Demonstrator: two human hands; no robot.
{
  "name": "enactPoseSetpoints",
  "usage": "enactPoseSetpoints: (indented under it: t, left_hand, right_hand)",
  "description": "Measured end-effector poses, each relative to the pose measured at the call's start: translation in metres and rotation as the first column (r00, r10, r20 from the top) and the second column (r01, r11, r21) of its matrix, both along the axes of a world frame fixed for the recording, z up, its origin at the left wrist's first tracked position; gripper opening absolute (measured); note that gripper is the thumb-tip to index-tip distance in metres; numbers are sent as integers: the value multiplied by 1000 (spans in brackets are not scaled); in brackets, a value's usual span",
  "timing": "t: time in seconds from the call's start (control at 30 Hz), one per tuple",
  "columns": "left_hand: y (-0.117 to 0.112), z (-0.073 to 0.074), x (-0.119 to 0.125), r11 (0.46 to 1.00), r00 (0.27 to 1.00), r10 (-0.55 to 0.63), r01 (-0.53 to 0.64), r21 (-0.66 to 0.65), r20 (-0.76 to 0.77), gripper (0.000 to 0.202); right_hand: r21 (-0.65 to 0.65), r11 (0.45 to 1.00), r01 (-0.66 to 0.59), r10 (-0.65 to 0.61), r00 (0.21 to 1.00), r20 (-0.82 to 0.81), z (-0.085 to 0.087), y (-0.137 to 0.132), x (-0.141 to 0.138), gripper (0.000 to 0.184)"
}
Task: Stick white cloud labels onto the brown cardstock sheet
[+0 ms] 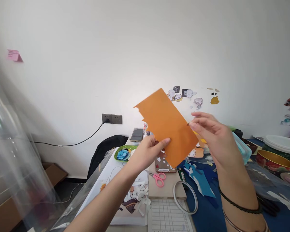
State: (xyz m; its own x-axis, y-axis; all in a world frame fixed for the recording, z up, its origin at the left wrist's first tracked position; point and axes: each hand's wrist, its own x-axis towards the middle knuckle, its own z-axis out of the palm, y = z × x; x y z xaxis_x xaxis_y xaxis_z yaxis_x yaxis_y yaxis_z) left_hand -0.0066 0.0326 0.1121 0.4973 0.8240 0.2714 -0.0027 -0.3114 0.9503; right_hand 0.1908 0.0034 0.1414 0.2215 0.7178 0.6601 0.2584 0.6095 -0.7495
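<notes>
A sheet of orange paper (168, 124) is held up, tilted, above the table. Its left edge is cut into curves and jagged notches. My left hand (149, 149) grips its lower left side, thumb on the front and fingers behind. At the right edge, the thumb and forefinger of my right hand (209, 133) pinch together, with a small dark bit at their tips. Under the paper lie a pair of pink-handled scissors (159, 178) and a brown case with stickers (165, 166), partly covered by the sheet.
White tape roll (195, 203) lies over a gridded board (169, 214). Blue paper scraps (201, 180) lie to the right. A green tray (116, 156) holds blue pieces. White paper cuttings (141, 193) are at left. A red-and-gold bowl (275, 161) stands at right.
</notes>
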Motion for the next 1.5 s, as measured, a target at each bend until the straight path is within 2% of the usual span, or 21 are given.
enactPoseSetpoints:
  t: [0.03, 0.07, 0.13, 0.2, 0.27, 0.37, 0.47, 0.67, 0.97, 1.5]
  left_hand:
    - [0, 1, 1, 999, 998, 41, -40, -28, 52, 31]
    - [-1, 2, 2, 995, 991, 91, -86, -57, 99, 32]
    - [-2, 3, 3, 976, 962, 207, -191, -105, 176, 34]
    - [-4, 4, 5, 943, 912, 327, -299, -144, 246, 35]
    - [-6, 4, 6, 910, 862, 412, -374, -179, 296, 36]
    - [-9, 2, 7, 876, 818, 482, -437, -205, 314, 40]
    - [-12, 1, 8, 878, 785, 478, -425, -219, 394, 38]
    - [-14, 3, 12, 903, 718, 426, -306, -301, 550, 36]
    - [-18, 6, 13, 914, 716, 399, -261, -310, 573, 34]
    - [-23, 7, 15, 932, 721, 355, -227, -281, 595, 30]
  right_hand:
    - [65, 997, 45, -45, 999, -8, 0, -2, 1, 10]
    - [78, 997, 29, -29, 1000, 5, 1, -4, 1, 8]
    - [-27, 991, -130, 132, 988, 83, 4, -9, -1, 10]
    - [-173, 955, -240, 266, 952, 150, 5, -13, -6, 11]
    - [-258, 928, -267, 317, 932, 177, 4, -13, -15, 12]
    - [-302, 910, -286, 351, 917, 190, 2, -9, -26, 11]
    - [-308, 913, -266, 340, 914, 219, 0, -6, -30, 9]
    - [-302, 930, -210, 289, 924, 249, -1, -6, -30, 12]
    - [-332, 924, -191, 284, 923, 260, 0, -9, -33, 13]
    - [-284, 949, -138, 234, 910, 341, -1, -10, -35, 14]
